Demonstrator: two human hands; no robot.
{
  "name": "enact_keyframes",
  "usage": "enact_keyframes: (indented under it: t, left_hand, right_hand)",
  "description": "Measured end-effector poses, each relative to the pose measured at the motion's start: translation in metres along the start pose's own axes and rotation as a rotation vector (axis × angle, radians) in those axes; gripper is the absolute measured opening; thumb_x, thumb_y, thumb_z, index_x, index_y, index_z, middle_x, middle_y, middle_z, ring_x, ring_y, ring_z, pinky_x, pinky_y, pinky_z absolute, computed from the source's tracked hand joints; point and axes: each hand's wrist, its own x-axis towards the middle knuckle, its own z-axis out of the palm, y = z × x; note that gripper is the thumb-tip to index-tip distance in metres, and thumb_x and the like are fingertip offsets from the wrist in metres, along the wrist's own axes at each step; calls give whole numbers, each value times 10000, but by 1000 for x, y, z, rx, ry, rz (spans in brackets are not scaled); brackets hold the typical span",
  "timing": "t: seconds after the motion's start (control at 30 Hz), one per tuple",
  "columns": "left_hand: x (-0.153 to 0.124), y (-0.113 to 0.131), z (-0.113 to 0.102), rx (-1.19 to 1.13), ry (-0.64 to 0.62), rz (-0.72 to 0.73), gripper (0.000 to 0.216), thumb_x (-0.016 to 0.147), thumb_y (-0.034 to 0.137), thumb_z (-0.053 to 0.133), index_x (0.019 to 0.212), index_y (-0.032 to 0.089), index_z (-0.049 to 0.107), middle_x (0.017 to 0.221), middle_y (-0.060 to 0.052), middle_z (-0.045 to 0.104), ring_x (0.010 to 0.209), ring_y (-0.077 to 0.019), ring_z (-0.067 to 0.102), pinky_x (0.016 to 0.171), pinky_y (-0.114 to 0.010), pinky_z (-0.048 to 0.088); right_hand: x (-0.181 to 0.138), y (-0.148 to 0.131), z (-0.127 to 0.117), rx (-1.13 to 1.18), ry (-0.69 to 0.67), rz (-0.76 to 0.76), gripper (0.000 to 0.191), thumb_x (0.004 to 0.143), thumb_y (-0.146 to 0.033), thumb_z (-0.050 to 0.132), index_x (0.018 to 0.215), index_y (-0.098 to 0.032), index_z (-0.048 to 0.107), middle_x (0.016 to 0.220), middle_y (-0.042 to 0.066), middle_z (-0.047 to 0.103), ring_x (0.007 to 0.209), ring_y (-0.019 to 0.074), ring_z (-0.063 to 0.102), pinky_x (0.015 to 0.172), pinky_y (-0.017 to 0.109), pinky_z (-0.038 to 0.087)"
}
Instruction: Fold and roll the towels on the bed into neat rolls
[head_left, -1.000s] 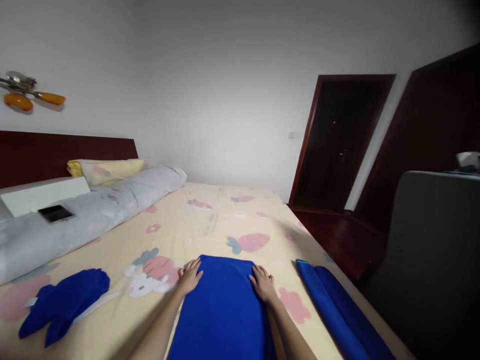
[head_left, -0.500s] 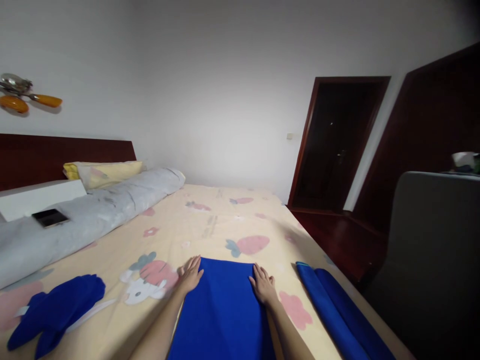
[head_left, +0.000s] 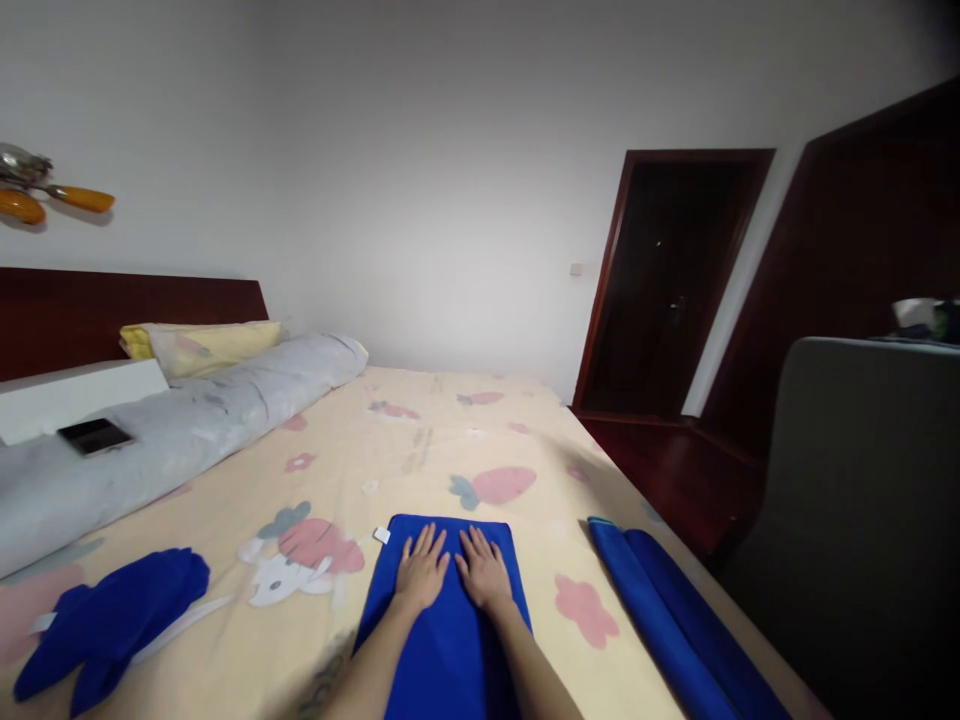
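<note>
The left hand (head_left: 422, 578) lies palm down on the cloth (head_left: 450, 640) in front of me, its fingers extended and a little spread, gripping nothing. The right hand (head_left: 484, 572) mirrors it just beside, also flat, fingers apart and pointing away from my camera, with a narrow strip of blue showing between the two. From my end I see both forearms coming up from the lower edge and crossing over the cloth.

The cloth is on the bed (head_left: 420, 470), at the near middle of my view. Its far edge runs fairly straight just beyond the fingertips, and a small white tag (head_left: 382, 535) sticks out at its far left corner. The near end runs out of my view, so I cannot tell how it finishes.

Well to the left I have a crumpled blue bundle (head_left: 120, 615) lying on the printed sheet. On the right, near the bed's edge, I see a blue roll (head_left: 637, 595), long and narrow, with a second blue length (head_left: 694, 610) alongside it.

Farther back on the left, a phone (head_left: 95, 436) rests on a grey bolster (head_left: 240, 405), with a white box (head_left: 82, 390) just behind and a yellow pillow (head_left: 214, 347) beyond.
</note>
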Motion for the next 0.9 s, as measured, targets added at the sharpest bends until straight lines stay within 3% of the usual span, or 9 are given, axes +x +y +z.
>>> enact_keyframes:
  t: [0.13, 0.23, 0.37, 0.47, 0.57, 0.63, 0.73, 0.9]
  left_hand:
    - [-12, -52, -23, 48, -18, -166, 555, 978, 426, 196, 1502, 268, 285, 1587, -39, 236, 1466, -227, 202, 1160, -529, 195]
    - [-24, -72, -35, 112, 45, -246, 552, 977, 394, 225, 1504, 239, 281, 1582, -62, 245, 1464, -251, 204, 1155, -558, 177]
    - [-49, -44, -23, 130, 198, -169, 552, 958, 276, 256, 1505, 203, 276, 1576, -76, 243, 1458, -266, 223, 1155, -541, 203]
    - [-76, -5, -1, 41, 114, 12, 577, 927, 188, 275, 1504, 200, 271, 1573, -55, 243, 1457, -222, 230, 1156, -447, 260]
    - [-104, 18, 13, -28, 25, 65, 562, 944, 217, 260, 1506, 223, 255, 1570, -36, 247, 1452, -207, 245, 1165, -431, 263]
    - [-120, 16, 12, -40, 23, 40, 537, 972, 318, 251, 1504, 249, 252, 1570, -34, 245, 1449, -235, 254, 1166, -491, 252]
    - [-140, -8, 4, -29, 53, 0, 556, 977, 465, 250, 1504, 290, 233, 1575, -20, 230, 1450, -256, 248, 1160, -543, 237]
    - [-169, -53, -6, 55, 109, -137, 555, 956, 474, 318, 1488, 316, 291, 1565, -31, 279, 1450, -272, 242, 1160, -580, 170]
  right_hand:
    - [-8, 48, -13, -15, 0, 146, 664, 958, -523, 225, 1501, -142, 261, 1581, 89, 216, 1467, 228, 173, 1179, 474, 158]
    - [-16, 59, -24, -43, 18, 207, 670, 960, -498, 244, 1498, -99, 252, 1579, 112, 207, 1469, 247, 162, 1186, 495, 114]
    - [-40, 17, -18, -36, 74, 109, 604, 972, -386, 230, 1500, -93, 249, 1582, 100, 187, 1474, 225, 134, 1196, 452, 105]
    - [-68, -24, 0, 56, 28, -87, 558, 959, -300, 245, 1498, -159, 281, 1568, 59, 234, 1459, 203, 193, 1183, 415, 200]
    - [-95, -42, 15, 108, 2, -178, 544, 957, -304, 276, 1492, -208, 302, 1561, 38, 245, 1453, 210, 213, 1185, 430, 208]
    - [-108, -35, 17, 98, 31, -150, 548, 971, -399, 280, 1486, -217, 314, 1561, 41, 238, 1453, 233, 209, 1188, 460, 199]
    - [-123, -4, 11, 62, 70, -83, 631, 960, -562, 255, 1483, -214, 319, 1558, 45, 242, 1450, 251, 216, 1186, 476, 214]
    - [-148, 47, 3, -11, 100, 55, 676, 945, -593, 268, 1481, -186, 322, 1550, 64, 262, 1445, 262, 229, 1182, 510, 216]
